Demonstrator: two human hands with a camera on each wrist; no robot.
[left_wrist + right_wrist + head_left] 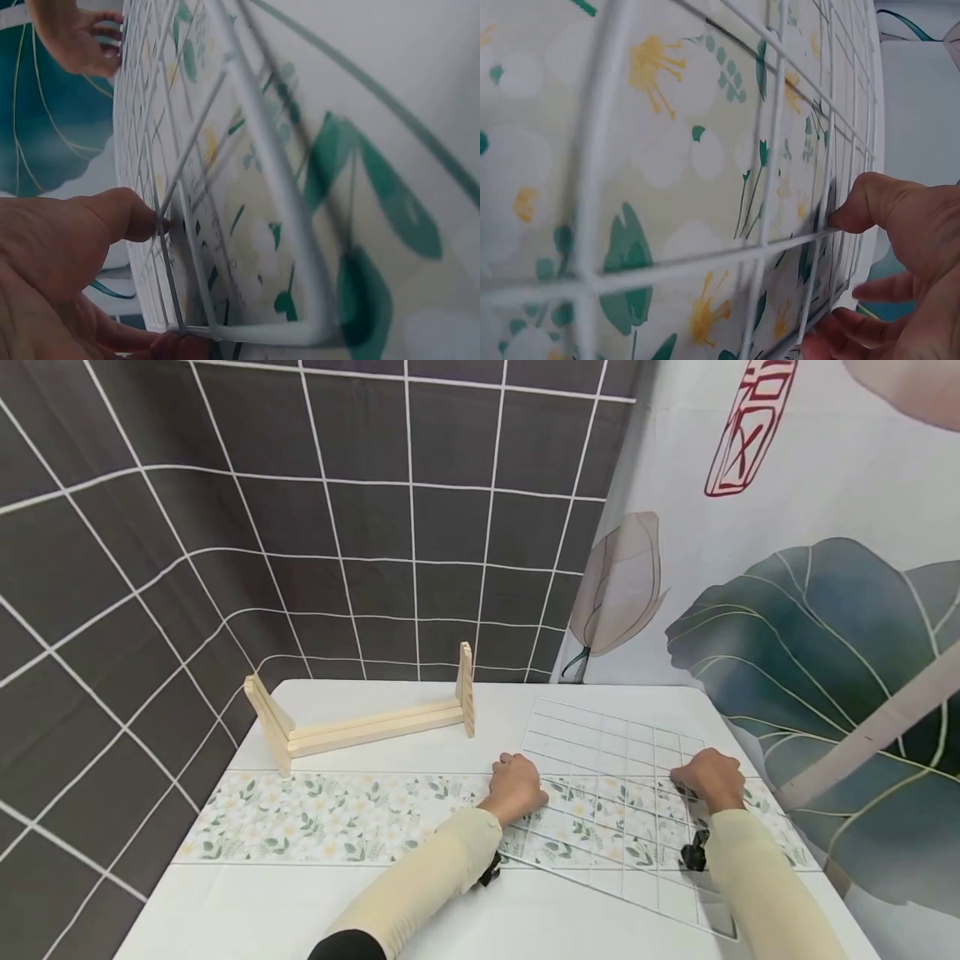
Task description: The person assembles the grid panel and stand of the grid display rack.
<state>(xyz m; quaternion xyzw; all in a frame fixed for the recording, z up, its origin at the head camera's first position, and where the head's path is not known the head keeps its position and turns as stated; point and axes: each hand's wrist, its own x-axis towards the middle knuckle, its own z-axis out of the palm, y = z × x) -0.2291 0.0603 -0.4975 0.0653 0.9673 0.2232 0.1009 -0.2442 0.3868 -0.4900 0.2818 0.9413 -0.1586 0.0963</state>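
A white wire grid panel (622,897) lies slanted over the right side of the table, just above its surface. My left hand (515,789) grips its left edge. In the left wrist view, the thumb of that hand (60,255) presses a wire while fingers curl under the border rod. On the opposite edge, my right hand (711,779) holds the panel. The right wrist view shows this hand (907,255) with its thumb on a wire and its fingers round the border; some fingertips are partly hidden.
A pale wooden stand (375,729), with two upright ends joined by long bars, sits at the back left of the white table (247,893). A floral strip (322,818) crosses the tabletop. Dark gridded cloth (360,518) hangs behind, and a leaf-print curtain (810,627) hangs at right.
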